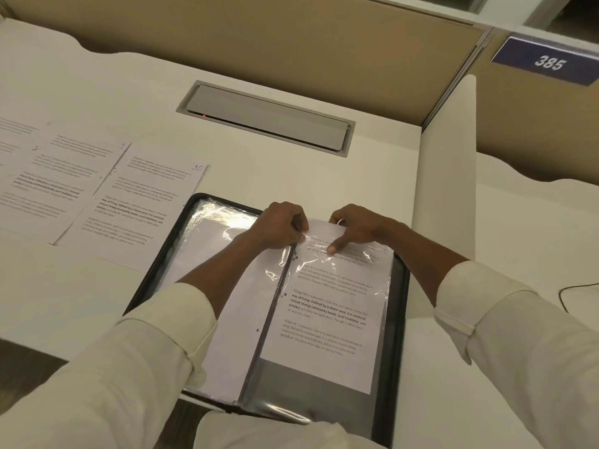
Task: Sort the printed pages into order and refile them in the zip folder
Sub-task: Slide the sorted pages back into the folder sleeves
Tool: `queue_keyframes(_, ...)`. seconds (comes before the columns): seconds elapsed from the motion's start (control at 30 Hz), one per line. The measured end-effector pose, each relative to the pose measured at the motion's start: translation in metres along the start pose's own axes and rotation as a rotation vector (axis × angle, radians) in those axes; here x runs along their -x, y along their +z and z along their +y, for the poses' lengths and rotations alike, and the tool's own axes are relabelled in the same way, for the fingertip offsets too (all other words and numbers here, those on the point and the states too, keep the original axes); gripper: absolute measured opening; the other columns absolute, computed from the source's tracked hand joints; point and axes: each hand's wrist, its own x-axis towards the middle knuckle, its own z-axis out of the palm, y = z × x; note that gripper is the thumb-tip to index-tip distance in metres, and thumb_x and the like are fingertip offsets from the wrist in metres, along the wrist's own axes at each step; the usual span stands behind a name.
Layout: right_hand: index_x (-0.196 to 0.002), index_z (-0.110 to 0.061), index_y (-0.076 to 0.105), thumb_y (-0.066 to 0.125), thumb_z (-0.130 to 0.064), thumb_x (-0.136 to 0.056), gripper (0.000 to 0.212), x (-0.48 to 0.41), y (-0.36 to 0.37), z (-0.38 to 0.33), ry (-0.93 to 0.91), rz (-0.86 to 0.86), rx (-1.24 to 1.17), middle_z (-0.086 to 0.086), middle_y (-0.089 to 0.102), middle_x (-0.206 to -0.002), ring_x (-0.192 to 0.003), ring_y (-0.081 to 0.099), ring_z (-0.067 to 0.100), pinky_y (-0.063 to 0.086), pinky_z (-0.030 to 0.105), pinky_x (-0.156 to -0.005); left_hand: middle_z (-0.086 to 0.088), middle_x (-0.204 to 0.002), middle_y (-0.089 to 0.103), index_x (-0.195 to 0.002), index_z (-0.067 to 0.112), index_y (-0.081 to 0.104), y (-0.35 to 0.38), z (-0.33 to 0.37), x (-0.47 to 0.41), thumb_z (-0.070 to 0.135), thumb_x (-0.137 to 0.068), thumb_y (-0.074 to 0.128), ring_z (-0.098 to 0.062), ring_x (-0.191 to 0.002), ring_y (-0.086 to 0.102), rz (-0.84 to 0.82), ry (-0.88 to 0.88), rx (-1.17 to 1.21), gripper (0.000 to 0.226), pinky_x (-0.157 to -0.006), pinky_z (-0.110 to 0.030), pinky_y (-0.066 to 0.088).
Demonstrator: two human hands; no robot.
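Observation:
A black zip folder lies open on the desk in front of me, with clear plastic sleeves on both sides. A printed page sits partway down in the right-hand sleeve, and its top edge sticks out above the sleeve's opening. My left hand pinches the sleeve's top edge near the spine. My right hand holds the top of the page, with a finger pressed down on the sleeve. The left sleeve holds white sheets. More printed pages lie spread out to the left, one marked 10.
A grey cable hatch is set into the desk behind the folder. A tan partition runs along the back, with a white divider on the right and a blue plate reading 385. A thin cable lies at the far right.

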Motion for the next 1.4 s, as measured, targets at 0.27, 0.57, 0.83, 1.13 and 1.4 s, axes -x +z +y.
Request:
queue_keyframes(0.27, -0.110, -0.012, 0.074, 0.095, -0.023, -0.075, 0.042, 0.006, 0.013, 0.001, -0.014, 0.058, -0.083, 0.006, 0.077, -0.109, -0.103, 0.072, 0.024, 0.057, 0.043, -0.097, 0.003, -0.091, 0.072, -0.082, 0.021, 0.076, 0.006, 0.002, 0.004, 0.005, -0.073, 0.092, -0.017, -0.082, 0.071, 0.030, -0.001, 0.008, 0.025, -0.083, -0.043, 0.062)
queue_keyframes(0.57, -0.099, -0.015, 0.074, 0.102, -0.034, -0.060, 0.051, 0.006, 0.026, -0.005, 0.024, 0.131, -0.051, 0.001, 0.071, -0.098, -0.087, 0.063, 0.017, 0.047, 0.028, -0.071, 0.005, -0.091, 0.071, -0.080, 0.026, 0.075, 0.007, 0.004, 0.006, 0.009, -0.073, 0.092, -0.009, -0.079, 0.067, 0.051, 0.023, -0.066, 0.025, -0.083, -0.039, 0.060)
queue_keyframes(0.83, -0.094, -0.007, 0.076, 0.089, -0.026, -0.082, 0.025, 0.007, 0.022, 0.002, 0.004, 0.012, -0.158, 0.010, 0.075, -0.094, -0.084, 0.064, 0.020, 0.049, 0.033, -0.076, 0.002, -0.095, 0.069, -0.086, 0.020, 0.076, 0.008, 0.005, 0.014, 0.009, -0.074, 0.090, -0.015, -0.084, 0.069, 0.048, 0.030, -0.035, 0.021, -0.084, -0.041, 0.060)
queue_keyframes(1.13, -0.098, -0.007, 0.075, 0.103, -0.037, -0.058, 0.057, 0.007, 0.024, -0.008, 0.089, -0.037, -0.139, 0.008, 0.075, -0.092, -0.084, 0.066, 0.020, 0.053, 0.035, -0.074, 0.004, -0.105, 0.063, -0.094, 0.024, 0.077, 0.016, 0.000, 0.033, 0.018, -0.072, 0.094, -0.017, -0.093, 0.065, 0.065, 0.067, -0.089, 0.028, -0.085, -0.042, 0.057)
queue_keyframes(1.4, -0.085, -0.027, 0.081, 0.093, -0.029, -0.077, 0.015, 0.011, 0.026, -0.009, 0.008, -0.100, -0.188, 0.003, 0.077, -0.083, -0.079, 0.071, 0.022, 0.057, 0.042, -0.074, -0.002, -0.166, 0.031, -0.136, 0.021, 0.058, 0.036, 0.007, 0.078, 0.031, -0.091, 0.080, -0.022, -0.151, 0.030, 0.006, 0.097, -0.280, 0.051, -0.108, -0.048, 0.049)
